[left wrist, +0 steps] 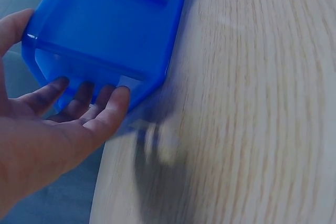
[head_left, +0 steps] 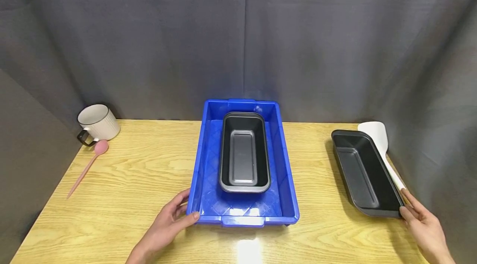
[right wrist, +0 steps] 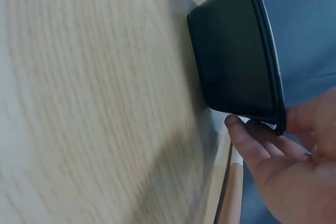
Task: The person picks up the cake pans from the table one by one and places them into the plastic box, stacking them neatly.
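A blue plastic tray [head_left: 197, 164] stands mid-table with a dark loaf pan [head_left: 243, 156] lying inside it. At the tray's near left corner, my left hand [head_left: 165, 224] holds on, thumb over the rim and fingers against the outer side; the left wrist view shows the curled fingers [left wrist: 107, 108] by the tray's wall. A second dark loaf pan [head_left: 359, 173] is on the right side of the table. My right hand [head_left: 425, 224] grips its near right corner, thumb at the rim and fingers [right wrist: 247, 142] below it. A white spatula [head_left: 378, 135] lies beside this pan, its handle end hidden near my right hand.
On the far left stands a cream mug [head_left: 98, 123] with a dark handle. A pink spoon [head_left: 87, 169] lies in front of it on the wooden table [head_left: 138, 173]. Grey curtains [head_left: 167, 49] close off the back and both sides.
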